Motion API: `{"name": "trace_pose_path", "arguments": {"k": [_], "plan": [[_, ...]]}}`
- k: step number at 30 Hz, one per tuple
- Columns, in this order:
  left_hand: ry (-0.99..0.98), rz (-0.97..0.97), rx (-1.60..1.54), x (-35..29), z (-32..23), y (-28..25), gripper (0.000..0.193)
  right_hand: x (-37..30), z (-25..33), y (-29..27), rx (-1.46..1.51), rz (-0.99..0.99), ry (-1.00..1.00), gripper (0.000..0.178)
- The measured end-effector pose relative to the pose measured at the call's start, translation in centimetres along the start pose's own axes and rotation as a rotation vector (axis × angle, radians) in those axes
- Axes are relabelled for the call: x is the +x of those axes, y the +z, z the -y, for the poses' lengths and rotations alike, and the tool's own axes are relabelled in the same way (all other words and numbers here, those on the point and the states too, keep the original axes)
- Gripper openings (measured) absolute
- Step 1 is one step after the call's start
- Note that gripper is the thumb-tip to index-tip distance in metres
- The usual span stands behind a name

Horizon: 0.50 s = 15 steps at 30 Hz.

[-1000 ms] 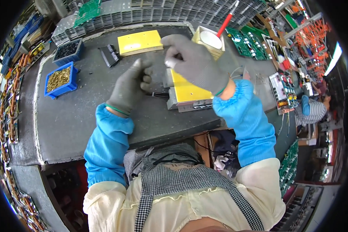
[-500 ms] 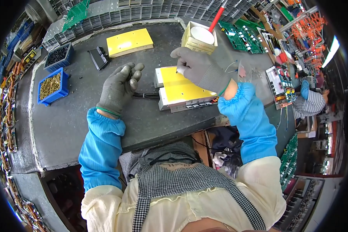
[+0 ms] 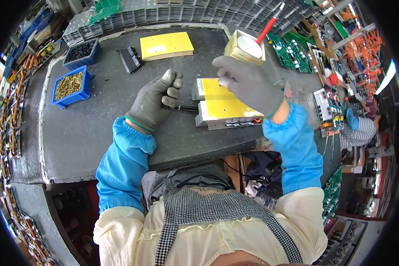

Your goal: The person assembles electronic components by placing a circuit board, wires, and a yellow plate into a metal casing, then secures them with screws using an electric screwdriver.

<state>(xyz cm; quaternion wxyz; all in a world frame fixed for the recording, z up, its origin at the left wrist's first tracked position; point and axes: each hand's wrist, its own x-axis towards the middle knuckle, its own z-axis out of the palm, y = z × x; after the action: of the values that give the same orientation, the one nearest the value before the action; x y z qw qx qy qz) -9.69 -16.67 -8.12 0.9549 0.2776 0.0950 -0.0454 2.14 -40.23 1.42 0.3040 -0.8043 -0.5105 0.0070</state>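
A box-shaped metal unit with a yellow top plate [image 3: 228, 106] lies in front of me on the dark workbench, with electronic parts showing along its near edge. My right hand [image 3: 252, 86], in a grey glove and slightly blurred, hovers over the plate's upper right part. Its thumb and index finger are bent but apart, with nothing visible between them. To the unit's left, my left hand [image 3: 157, 97], also gloved, is closed with curled fingers; whatever is inside stays hidden. Black cables [image 3: 187, 108] run from the unit toward the left hand.
Blue bins of brass-coloured fasteners [image 3: 69, 86] and black pieces [image 3: 80, 53] stand left. Behind are a black part [image 3: 129, 60], yellow plates [image 3: 166, 45] and a box with a white cup [image 3: 249, 46] and red-handled tool [image 3: 267, 29]. Circuit boards [image 3: 292, 53] lie right; another person [image 3: 361, 131] sits beyond.
The whole view has shifted, so the bench appears further right. My left fingers have curled in more tightly. Over the yellow plate, my right hand keeps nearly the same place.
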Motion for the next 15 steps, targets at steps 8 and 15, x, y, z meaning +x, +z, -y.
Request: {"name": "trace_pose_path", "arguments": {"k": [8,15], "plan": [[-0.08,0.064,0.029,-0.9,-0.1,0.0,0.036,3.0,4.8,4.3,0.051,-0.148,-0.195,0.036],[-0.049,0.132,0.186,-0.1,-0.5,1.2,0.037,3.8,4.9,5.2,-0.148,-0.276,-0.29,0.041]]}}
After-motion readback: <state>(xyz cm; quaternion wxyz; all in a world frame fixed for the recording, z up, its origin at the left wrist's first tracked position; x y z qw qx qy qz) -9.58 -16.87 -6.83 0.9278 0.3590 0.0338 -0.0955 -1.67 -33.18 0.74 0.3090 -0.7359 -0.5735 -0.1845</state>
